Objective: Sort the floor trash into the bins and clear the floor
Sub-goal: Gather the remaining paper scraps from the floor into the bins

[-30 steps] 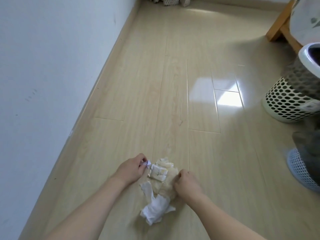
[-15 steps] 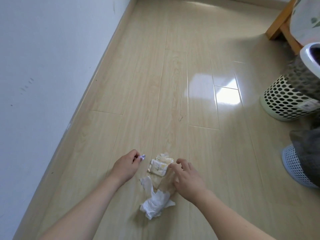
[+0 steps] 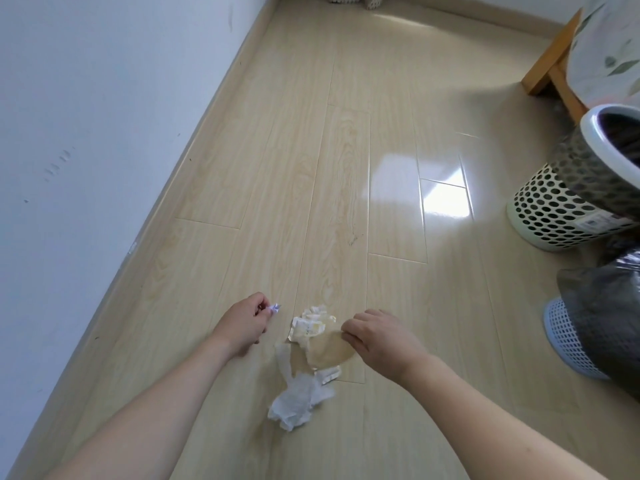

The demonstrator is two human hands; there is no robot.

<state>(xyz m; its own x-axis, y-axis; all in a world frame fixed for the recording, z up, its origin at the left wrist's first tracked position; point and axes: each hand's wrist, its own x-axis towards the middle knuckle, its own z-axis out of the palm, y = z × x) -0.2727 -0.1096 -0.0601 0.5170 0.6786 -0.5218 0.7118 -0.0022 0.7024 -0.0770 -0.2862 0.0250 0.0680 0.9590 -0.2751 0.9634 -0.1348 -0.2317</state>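
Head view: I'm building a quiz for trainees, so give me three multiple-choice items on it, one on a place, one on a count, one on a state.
1. Where do the bins stand?
A. by the left wall
B. at the right
C. behind the trash

2. How many bins show?
A. one
B. two
C. four

3. What is the left hand doing?
A. pinching a small scrap
B. lying flat
C. gripping a bin

Answers:
1 B: the white bin and blue bin stand at the right edge.
2 B: only those two show.
3 A: the left hand pinches a small scrap, while the right hand grips the tan wrapper.

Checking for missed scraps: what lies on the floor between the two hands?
Head view: a crumpled white wrapper lies between the left hand and right hand.
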